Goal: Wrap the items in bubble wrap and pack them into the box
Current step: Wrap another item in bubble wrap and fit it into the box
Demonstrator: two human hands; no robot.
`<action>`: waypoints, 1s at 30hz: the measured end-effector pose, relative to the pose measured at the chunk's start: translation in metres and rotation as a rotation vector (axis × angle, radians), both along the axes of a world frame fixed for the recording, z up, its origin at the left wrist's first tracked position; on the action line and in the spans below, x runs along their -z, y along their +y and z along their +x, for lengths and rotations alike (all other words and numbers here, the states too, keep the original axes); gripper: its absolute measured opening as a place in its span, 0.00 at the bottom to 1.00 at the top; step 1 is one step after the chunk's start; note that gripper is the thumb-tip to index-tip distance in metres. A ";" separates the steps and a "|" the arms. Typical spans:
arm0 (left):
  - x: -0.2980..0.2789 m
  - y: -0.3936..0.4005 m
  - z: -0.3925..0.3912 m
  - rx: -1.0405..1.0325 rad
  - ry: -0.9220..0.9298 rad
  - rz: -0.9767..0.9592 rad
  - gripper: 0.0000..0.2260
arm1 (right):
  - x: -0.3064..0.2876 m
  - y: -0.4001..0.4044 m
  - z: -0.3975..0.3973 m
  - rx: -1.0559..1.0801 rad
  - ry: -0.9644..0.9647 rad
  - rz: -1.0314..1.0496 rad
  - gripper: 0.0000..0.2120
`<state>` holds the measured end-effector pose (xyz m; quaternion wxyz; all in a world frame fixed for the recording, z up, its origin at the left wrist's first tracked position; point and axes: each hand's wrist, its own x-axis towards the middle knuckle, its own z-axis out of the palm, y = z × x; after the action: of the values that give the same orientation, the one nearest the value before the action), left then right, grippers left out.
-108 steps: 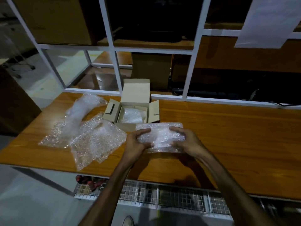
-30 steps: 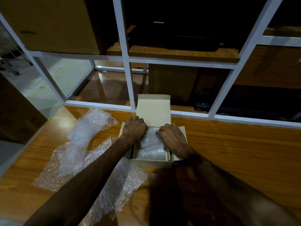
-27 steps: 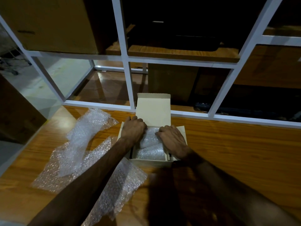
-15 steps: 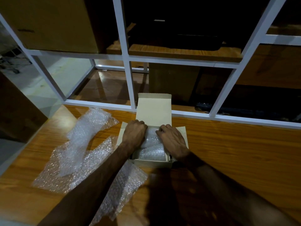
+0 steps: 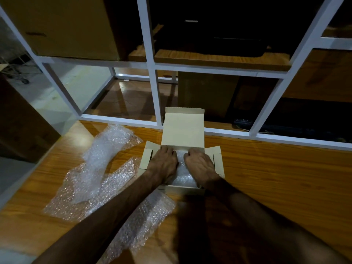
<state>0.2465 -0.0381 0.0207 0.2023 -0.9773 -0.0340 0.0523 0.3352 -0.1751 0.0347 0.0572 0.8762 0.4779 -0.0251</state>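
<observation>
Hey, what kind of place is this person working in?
Probably a packing or storage room. A wooden bench holds an open box and loose bubble wrap, and behind it a white rack carries large cartons.

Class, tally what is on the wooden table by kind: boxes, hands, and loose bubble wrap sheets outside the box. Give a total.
Box: 1
Hands, left and right: 2
Loose bubble wrap sheets: about 3; they overlap
Total: about 6

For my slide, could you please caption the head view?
Both hands press a bubble-wrapped item into the open cardboard box.
</observation>
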 end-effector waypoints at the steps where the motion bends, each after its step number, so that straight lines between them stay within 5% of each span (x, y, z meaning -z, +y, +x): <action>1: 0.000 -0.001 0.001 0.017 0.040 0.035 0.20 | 0.001 0.001 -0.001 0.005 0.030 0.001 0.17; 10: 0.002 -0.014 -0.010 -0.118 -0.037 -0.221 0.23 | 0.009 -0.016 -0.003 0.049 0.296 0.081 0.23; 22: -0.015 -0.022 -0.022 -0.180 -0.115 -0.142 0.20 | -0.018 -0.012 -0.026 0.102 0.338 -0.017 0.13; 30: -0.004 -0.013 -0.018 -0.107 -0.043 -0.123 0.17 | -0.017 0.009 -0.025 0.149 0.260 -0.190 0.20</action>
<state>0.2289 -0.0515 0.0249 0.1381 -0.9856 -0.0875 0.0440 0.3105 -0.1661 0.0513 0.0755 0.8893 0.4103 -0.1874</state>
